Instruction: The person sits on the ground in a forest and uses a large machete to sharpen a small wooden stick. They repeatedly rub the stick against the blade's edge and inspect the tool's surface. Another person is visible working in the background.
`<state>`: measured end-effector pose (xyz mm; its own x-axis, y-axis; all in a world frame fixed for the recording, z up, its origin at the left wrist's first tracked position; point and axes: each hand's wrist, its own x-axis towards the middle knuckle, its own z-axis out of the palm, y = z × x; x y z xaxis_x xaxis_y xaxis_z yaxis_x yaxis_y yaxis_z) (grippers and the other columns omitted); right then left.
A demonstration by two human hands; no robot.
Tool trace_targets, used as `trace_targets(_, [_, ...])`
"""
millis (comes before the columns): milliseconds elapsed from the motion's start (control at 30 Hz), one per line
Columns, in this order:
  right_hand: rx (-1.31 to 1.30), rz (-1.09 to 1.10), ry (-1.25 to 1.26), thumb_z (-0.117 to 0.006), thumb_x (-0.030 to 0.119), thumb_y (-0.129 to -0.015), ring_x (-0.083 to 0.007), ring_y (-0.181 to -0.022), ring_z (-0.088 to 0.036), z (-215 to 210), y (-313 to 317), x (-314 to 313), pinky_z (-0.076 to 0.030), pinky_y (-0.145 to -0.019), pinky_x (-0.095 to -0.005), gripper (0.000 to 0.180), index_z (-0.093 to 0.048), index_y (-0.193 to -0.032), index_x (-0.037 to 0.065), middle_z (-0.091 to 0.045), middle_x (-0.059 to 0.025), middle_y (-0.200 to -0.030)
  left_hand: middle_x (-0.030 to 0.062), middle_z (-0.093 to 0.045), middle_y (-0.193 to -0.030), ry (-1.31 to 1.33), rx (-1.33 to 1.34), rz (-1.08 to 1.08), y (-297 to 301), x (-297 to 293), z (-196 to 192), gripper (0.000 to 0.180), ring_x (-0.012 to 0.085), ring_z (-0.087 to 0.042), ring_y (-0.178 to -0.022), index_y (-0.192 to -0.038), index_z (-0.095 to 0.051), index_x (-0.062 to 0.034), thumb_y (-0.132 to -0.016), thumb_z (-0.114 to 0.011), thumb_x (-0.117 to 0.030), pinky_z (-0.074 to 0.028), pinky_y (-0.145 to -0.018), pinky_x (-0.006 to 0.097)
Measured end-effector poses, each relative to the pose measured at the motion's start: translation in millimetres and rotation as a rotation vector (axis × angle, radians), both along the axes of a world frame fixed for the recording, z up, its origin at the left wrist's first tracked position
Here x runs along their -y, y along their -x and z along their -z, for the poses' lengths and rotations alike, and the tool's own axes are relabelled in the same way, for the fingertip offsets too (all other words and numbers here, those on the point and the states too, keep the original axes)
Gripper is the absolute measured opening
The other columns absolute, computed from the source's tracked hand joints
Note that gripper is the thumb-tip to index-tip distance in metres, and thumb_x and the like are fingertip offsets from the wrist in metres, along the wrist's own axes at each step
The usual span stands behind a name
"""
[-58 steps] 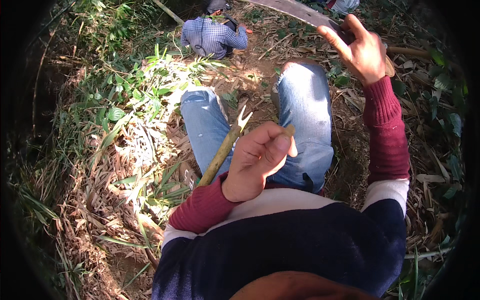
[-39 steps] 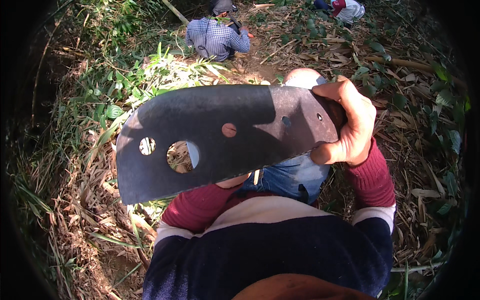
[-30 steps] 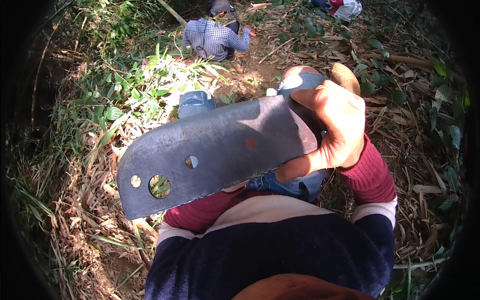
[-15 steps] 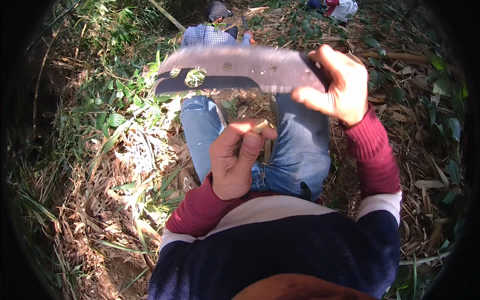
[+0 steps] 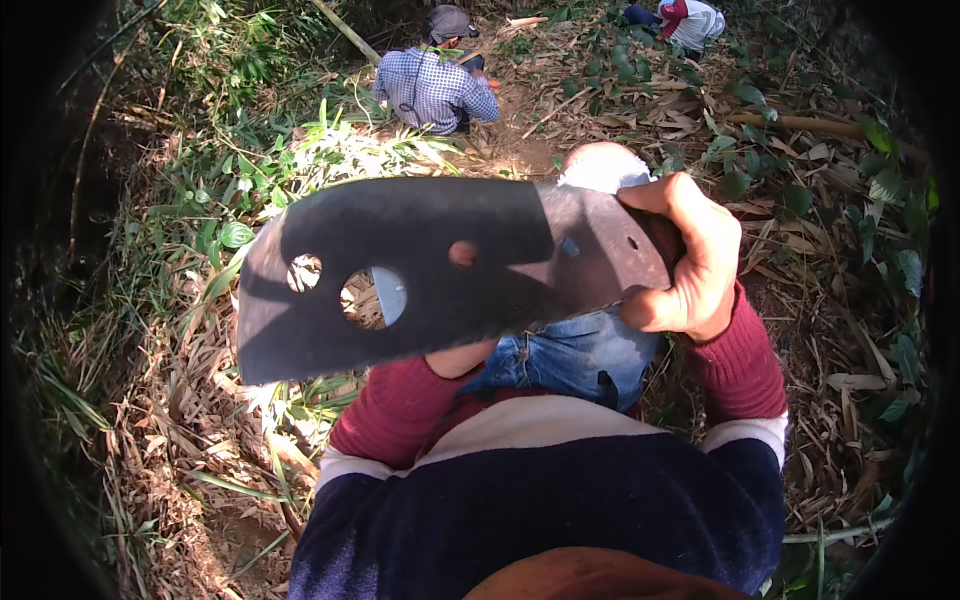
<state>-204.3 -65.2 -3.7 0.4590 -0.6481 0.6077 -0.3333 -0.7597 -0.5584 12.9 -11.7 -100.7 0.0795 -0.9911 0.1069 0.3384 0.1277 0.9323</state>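
Note:
A broad, dark cleaver-like blade (image 5: pixel 430 225) with several holes spans the view in front of me, flat face toward the camera. My right hand (image 5: pixel 705 250) is closed round its right end, thumb along the lower side, the handle hidden in my grip. Behind the blade is my left hand (image 5: pixel 462 358), with only the wrist and lower palm showing under its bottom edge. The left fingers are hidden, so whatever they hold is out of sight. A skin-coloured patch shows through one small hole.
My jeans (image 5: pixel 590 350) show below the blade. Ahead, a person in a blue checked shirt (image 5: pixel 425 90) sits on the slope; another in a white and maroon top (image 5: pixel 692 25) is farther right. Dry leaf litter (image 5: pixel 180 420), green plants and a bamboo pole (image 5: pixel 345 30) surround us.
The blade has come lower and nearer, and now covers my left hand, which was pinching a small pale piece. My right hand has dropped slightly. The view has shifted, showing more of the person ahead.

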Motion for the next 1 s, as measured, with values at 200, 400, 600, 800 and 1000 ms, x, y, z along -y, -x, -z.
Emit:
trace_targets(200, [-0.18, -0.045, 0.207, -0.083, 0.081, -0.047, -0.021, -0.056, -0.059, -4, -24, -11, -0.048, -0.055, -0.0336, 0.104, -0.065, -0.098, -0.008, -0.058, -0.0059, -0.068, 0.0136, -0.061, -0.135, -0.555, -1.038, 0.479, -13, -4, -17, 0.046, 0.0268, -0.06, -0.123, -0.14, -0.052, -0.0086, -0.106, -0.05, -0.04, -0.047, -0.108, 0.042])
trace_targets(400, [-0.155, 0.01, 0.204, -0.083, 0.081, -0.043, -0.0211, -0.055, -0.054, -10, -30, -12, -0.044, -0.058, -0.0346, 0.1, -0.064, -0.093, -0.004, -0.053, -0.0044, -0.067, 0.0144, -0.058, -0.137, -0.711, -1.551, 0.878, 3, 6, -56, 0.053, 0.0253, -0.057, -0.126, -0.141, -0.05, -0.0098, -0.106, -0.044, -0.049, -0.047, -0.108, 0.043])
trace_targets(600, [-0.136, 0.033, 0.227, -0.078, 0.085, -0.047, -0.0218, -0.053, -0.045, -8, -36, -8, -0.037, -0.062, -0.0374, 0.091, -0.063, -0.084, 0.003, -0.042, -0.0023, -0.064, 0.0128, -0.059, -0.134, -0.457, -0.859, 0.493, 6, -11, -15, 0.051, 0.0242, -0.057, -0.125, -0.14, -0.05, -0.0086, -0.106, -0.047, -0.047, -0.047, -0.106, 0.041])
trace_targets(800, [-0.163, 0.039, 0.274, -0.078, 0.082, -0.054, -0.024, -0.054, -0.05, 4, -29, 11, -0.043, -0.064, -0.0362, 0.082, -0.062, -0.081, 0.007, -0.046, -0.0047, -0.063, 0.0107, -0.064, -0.124, -0.151, -0.012, 0.196, -17, -26, -2, 0.047, 0.0226, -0.059, -0.119, -0.134, -0.054, -0.0064, -0.105, -0.053, -0.043, -0.048, -0.102, 0.039])
trace_targets(1000, [-0.016, 0.472, -0.107, -0.072, 0.039, -0.096, -0.0063, -0.055, -0.05, 26, 41, 55, -0.04, -0.05, -0.0244, 0.043, -0.059, -0.08, 0.001, -0.058, -0.0021, -0.059, 0.0024, -0.062, -0.092, 0.11, -0.057, 0.235, -11, -4, -35, 0.027, 0.0043, -0.048, -0.073, -0.104, -0.06, -0.0032, -0.107, -0.056, -0.029, -0.04, -0.067, 0.021])
